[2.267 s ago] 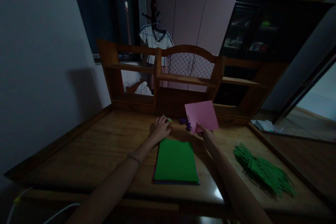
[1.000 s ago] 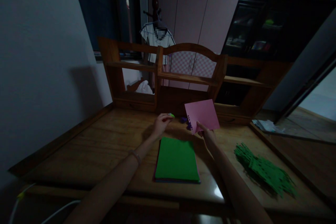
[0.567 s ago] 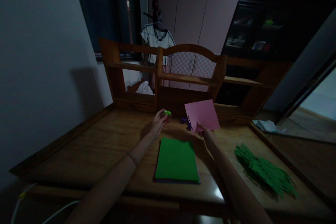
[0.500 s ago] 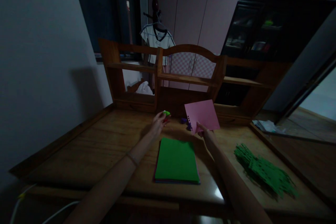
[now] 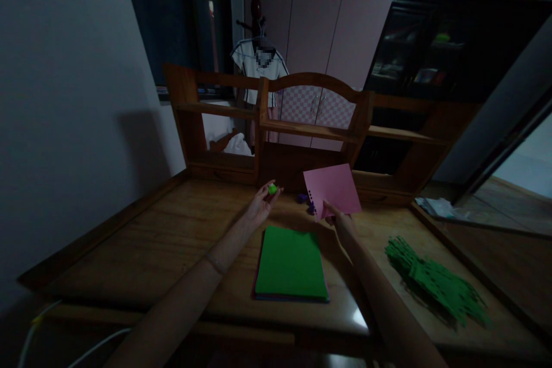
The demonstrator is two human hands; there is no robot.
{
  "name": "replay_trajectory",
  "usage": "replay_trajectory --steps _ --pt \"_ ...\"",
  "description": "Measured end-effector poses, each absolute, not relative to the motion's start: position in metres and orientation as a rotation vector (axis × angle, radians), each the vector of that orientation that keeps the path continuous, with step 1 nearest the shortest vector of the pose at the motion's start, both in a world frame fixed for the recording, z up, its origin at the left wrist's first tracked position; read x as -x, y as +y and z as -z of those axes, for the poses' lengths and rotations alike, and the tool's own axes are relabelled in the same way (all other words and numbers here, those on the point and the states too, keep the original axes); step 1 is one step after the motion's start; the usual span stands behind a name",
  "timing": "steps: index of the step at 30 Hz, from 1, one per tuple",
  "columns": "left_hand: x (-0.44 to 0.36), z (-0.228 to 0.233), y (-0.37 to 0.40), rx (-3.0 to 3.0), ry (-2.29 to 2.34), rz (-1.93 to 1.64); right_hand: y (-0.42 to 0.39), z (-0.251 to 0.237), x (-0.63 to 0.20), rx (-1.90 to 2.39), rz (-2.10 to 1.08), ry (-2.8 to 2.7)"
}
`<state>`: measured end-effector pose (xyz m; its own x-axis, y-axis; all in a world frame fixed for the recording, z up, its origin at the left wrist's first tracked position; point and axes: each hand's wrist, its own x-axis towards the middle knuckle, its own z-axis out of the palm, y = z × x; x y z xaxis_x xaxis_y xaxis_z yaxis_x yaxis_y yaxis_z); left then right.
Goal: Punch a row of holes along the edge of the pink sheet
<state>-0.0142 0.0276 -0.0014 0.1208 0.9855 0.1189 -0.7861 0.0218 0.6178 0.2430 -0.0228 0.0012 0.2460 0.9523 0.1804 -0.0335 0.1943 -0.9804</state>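
Note:
In my left hand (image 5: 261, 205) is a small bright-green object (image 5: 272, 188), held at the fingertips; it is too small to make out its kind. My right hand (image 5: 338, 217) grips a sheet of pink paper (image 5: 334, 187) by its lower edge, thumb on top. A row of small dark holes runs down the sheet's left edge. Below and between the hands lies a stack of coloured paper with a green sheet (image 5: 291, 264) uppermost. Two small purple objects (image 5: 302, 198) rest on the desk behind, one partly covered by the pink paper.
On the right of the wooden desk (image 5: 172, 241) is a heap of green paper pieces (image 5: 435, 279) with cut-out gaps. A wooden shelf unit (image 5: 310, 126) borders the back. White plastic wrapping (image 5: 437, 207) lies past the right edge, and a white cable (image 5: 99, 348) hangs at lower left.
My left hand has turned and its fingers have loosened a little, so the green object shows more plainly. The right hand and pink paper have barely moved.

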Motion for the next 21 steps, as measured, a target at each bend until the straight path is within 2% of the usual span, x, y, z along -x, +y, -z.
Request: replay_trajectory --steps 12,21 --pt "0.002 -0.003 0.004 -0.953 0.497 -1.344 -0.029 -0.009 -0.238 1.2 -0.938 -1.029" --pt "-0.003 -0.004 0.006 -0.898 0.586 -1.304 -0.028 -0.009 -0.238 1.16 -0.905 -1.083"
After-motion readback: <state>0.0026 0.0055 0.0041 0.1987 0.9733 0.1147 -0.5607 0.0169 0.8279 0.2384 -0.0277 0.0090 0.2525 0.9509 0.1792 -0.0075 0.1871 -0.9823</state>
